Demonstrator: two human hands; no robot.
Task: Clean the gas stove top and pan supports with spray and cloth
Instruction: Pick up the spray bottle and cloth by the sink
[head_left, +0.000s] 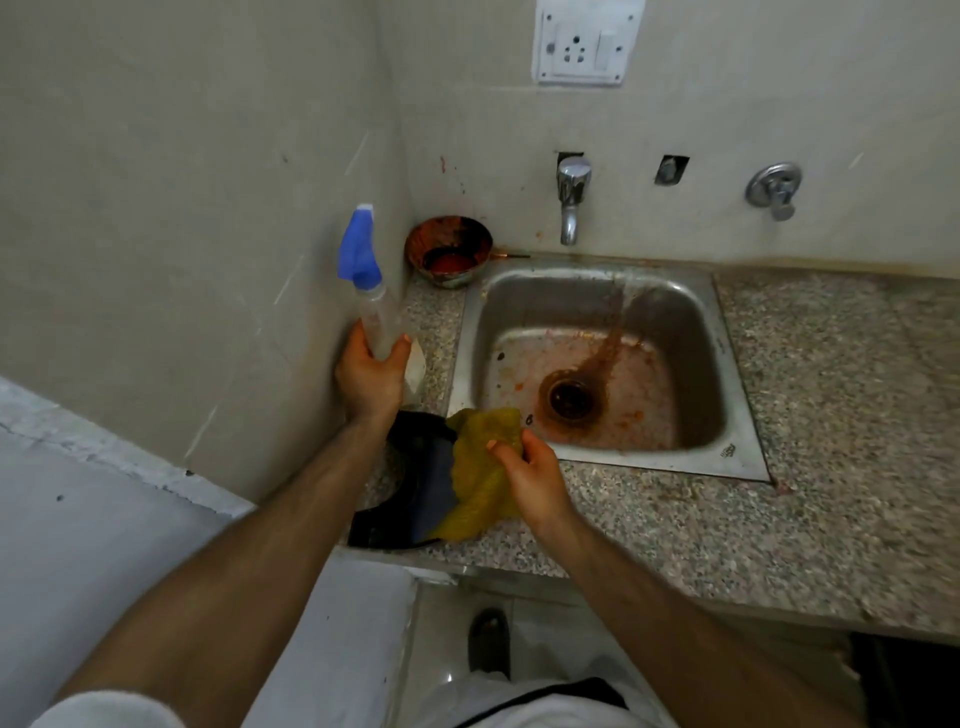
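My left hand (371, 371) grips a clear spray bottle (378, 317) with a blue trigger head, held upright near the left wall above the granite counter. My right hand (530, 470) pinches a yellow cloth (480, 486) at the counter's front, just left of the sink. The cloth lies partly over a dark blue and black item (415, 486) on the counter. No gas stove or pan supports are in view.
A stained steel sink (727, 374) is set into the granite counter (831, 415), with a tap (570, 200) above it. A dirty bowl with red residue (448, 252) stands in the back corner. A wall valve (774, 189) and a socket (584, 44) are on the wall.
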